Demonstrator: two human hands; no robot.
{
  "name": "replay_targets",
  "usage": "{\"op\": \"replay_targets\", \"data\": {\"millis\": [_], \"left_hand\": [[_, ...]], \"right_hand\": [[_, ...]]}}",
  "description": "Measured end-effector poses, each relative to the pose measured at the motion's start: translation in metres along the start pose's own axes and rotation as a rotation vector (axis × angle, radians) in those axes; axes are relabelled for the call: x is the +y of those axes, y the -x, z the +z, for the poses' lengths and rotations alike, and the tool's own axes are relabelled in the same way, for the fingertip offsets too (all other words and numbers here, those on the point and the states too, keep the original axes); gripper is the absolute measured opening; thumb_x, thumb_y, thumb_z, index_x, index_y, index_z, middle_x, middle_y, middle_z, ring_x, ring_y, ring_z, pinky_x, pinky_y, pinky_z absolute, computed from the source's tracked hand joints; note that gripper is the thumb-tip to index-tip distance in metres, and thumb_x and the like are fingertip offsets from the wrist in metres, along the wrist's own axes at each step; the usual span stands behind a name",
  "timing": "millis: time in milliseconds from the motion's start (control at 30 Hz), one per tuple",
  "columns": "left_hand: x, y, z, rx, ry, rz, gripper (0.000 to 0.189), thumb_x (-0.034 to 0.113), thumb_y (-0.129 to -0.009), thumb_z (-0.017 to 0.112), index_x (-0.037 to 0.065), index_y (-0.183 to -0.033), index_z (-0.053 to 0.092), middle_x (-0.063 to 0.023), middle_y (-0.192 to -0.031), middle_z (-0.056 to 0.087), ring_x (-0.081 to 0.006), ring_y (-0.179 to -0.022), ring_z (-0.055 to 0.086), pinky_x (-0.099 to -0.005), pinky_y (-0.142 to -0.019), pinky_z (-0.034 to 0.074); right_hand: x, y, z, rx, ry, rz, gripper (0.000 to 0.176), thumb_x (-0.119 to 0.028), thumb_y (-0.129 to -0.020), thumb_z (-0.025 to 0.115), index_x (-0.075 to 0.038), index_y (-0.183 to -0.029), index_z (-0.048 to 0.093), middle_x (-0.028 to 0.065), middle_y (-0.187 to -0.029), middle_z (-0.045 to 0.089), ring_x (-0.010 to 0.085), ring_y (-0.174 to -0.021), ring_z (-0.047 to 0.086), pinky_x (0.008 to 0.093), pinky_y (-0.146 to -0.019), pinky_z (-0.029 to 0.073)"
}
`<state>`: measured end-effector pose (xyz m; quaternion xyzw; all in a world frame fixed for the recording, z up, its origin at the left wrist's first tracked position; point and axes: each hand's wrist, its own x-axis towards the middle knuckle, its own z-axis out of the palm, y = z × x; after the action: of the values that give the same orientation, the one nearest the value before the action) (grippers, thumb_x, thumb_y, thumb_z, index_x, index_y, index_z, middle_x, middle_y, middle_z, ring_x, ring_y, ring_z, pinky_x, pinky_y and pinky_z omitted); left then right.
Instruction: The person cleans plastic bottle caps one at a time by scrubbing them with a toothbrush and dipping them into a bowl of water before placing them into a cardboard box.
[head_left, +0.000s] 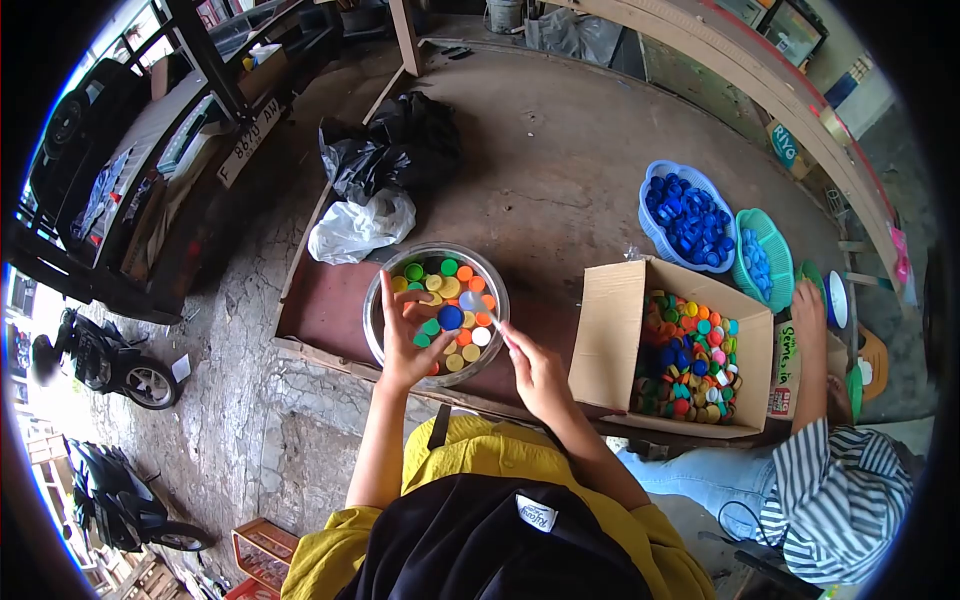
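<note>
My left hand (408,340) is over the left side of a round metal bowl (503,290), its fingers spread and apart with nothing visible in them. Just beyond its thumb lies a dark blue bottle cap (450,317). Green, orange, tan and white bottle caps (455,363) fill the bowl around it. In my right hand (540,378), at the bowl's right edge, the fingers are closed on the handle of a spoon (472,300). The pale head of the spoon points left over the caps.
To the right stands an open cardboard box (608,330) of mixed caps. Behind it are a blue basket (645,215) of dark blue caps and a green basket (742,265) of light blue ones. A person in a striped sleeve (800,465) sits at right. Plastic bags (365,225) lie left.
</note>
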<state>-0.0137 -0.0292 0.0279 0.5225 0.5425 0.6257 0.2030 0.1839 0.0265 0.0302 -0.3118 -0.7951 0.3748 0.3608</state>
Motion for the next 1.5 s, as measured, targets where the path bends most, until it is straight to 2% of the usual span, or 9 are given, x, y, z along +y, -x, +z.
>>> {"op": "replay_targets", "data": {"millis": [133,333,433,700,833,967,1067,1200,1500], "left_hand": [[0.001,0.002,0.003,-0.004,0.059,-0.034,0.105,-0.003,-0.071,0.071,0.008,-0.143,-0.004,-0.0166,-0.119,0.048,-0.0232,-0.099,0.059,-0.0347,-0.087,0.049],[0.002,0.009,0.010,0.027,0.094,-0.166,0.079,-0.001,-0.077,0.067,0.004,-0.141,0.020,-0.0148,-0.106,0.061,-0.0186,-0.100,0.059,-0.0316,-0.089,0.047],[-0.005,0.014,0.018,0.160,0.442,-0.321,0.069,-0.004,-0.080,0.063,0.003,-0.138,0.028,-0.0116,-0.112,0.059,-0.0141,-0.097,0.057,-0.0274,-0.087,0.046],[-0.016,0.029,0.028,0.248,1.105,-0.598,0.018,0.015,-0.095,0.045,0.002,-0.105,0.054,-0.0043,-0.099,0.061,-0.0116,-0.087,0.061,-0.0240,-0.081,0.051],[-0.010,0.022,0.024,0.303,1.038,-0.609,0.019,0.016,-0.096,0.044,0.002,-0.105,0.053,-0.0047,-0.097,0.061,-0.0103,-0.085,0.061,-0.0246,-0.082,0.051],[-0.017,0.023,0.023,0.264,0.974,-0.553,0.019,0.017,-0.096,0.044,0.003,-0.105,0.053,-0.0043,-0.097,0.060,-0.0089,-0.085,0.059,-0.0231,-0.079,0.050],[-0.019,0.021,0.025,0.270,0.994,-0.565,0.019,0.018,-0.096,0.043,0.004,-0.105,0.054,-0.0038,-0.094,0.060,-0.0079,-0.081,0.058,-0.0226,-0.075,0.050],[-0.011,0.017,0.030,0.214,0.944,-0.656,0.029,0.029,-0.097,0.042,0.003,-0.101,0.053,-0.0030,-0.089,0.059,-0.0100,-0.075,0.056,-0.0245,-0.073,0.048],[-0.007,0.015,0.040,0.090,1.088,-0.606,0.034,0.033,-0.098,0.035,0.004,-0.103,0.051,-0.0049,-0.099,0.056,-0.0134,-0.087,0.053,-0.0294,-0.077,0.042]], "right_hand": [[-0.018,0.012,-0.001,-0.154,-0.249,0.261,0.035,-0.004,-0.091,0.047,-0.005,-0.126,0.049,0.0128,-0.092,0.062,0.0098,-0.075,0.052,0.0236,-0.071,0.043],[-0.032,0.008,-0.007,-0.206,-0.146,0.191,0.034,-0.005,-0.090,0.047,-0.004,-0.124,0.049,0.0204,-0.095,0.061,0.0279,-0.081,0.063,0.0293,-0.072,0.047],[-0.024,0.009,-0.001,-0.073,-0.146,0.103,0.035,-0.002,-0.090,0.047,-0.004,-0.125,0.050,0.0157,-0.098,0.063,0.0184,-0.076,0.060,0.0272,-0.071,0.046],[-0.017,-0.001,0.007,0.011,0.108,0.059,0.050,0.001,-0.082,0.050,-0.017,-0.129,0.048,0.0135,-0.074,0.055,0.0296,-0.064,0.058,0.0407,-0.056,0.046],[-0.031,0.007,0.004,-0.275,0.279,0.027,0.043,0.003,-0.083,0.050,-0.009,-0.125,0.052,0.0173,-0.083,0.061,0.0293,-0.068,0.059,0.0353,-0.059,0.047],[-0.017,-0.009,0.004,0.066,0.140,0.059,0.045,0.003,-0.082,0.051,-0.010,-0.125,0.052,0.0156,-0.077,0.058,0.0281,-0.067,0.059,0.0368,-0.059,0.047],[-0.034,0.006,0.002,-0.233,0.254,0.019,0.042,0.003,-0.085,0.049,-0.008,-0.124,0.052,0.0169,-0.078,0.059,0.0294,-0.066,0.059,0.0360,-0.061,0.047],[-0.020,-0.005,0.008,0.111,0.011,0.053,0.041,0.002,-0.085,0.050,-0.007,-0.125,0.051,0.0184,-0.082,0.060,0.0313,-0.069,0.060,0.0345,-0.062,0.047],[-0.013,-0.001,-0.005,0.185,0.058,-0.031,0.048,0.006,-0.082,0.047,-0.006,-0.128,0.047,0.0173,-0.085,0.061,0.0297,-0.076,0.062,0.0377,-0.065,0.048]]}}
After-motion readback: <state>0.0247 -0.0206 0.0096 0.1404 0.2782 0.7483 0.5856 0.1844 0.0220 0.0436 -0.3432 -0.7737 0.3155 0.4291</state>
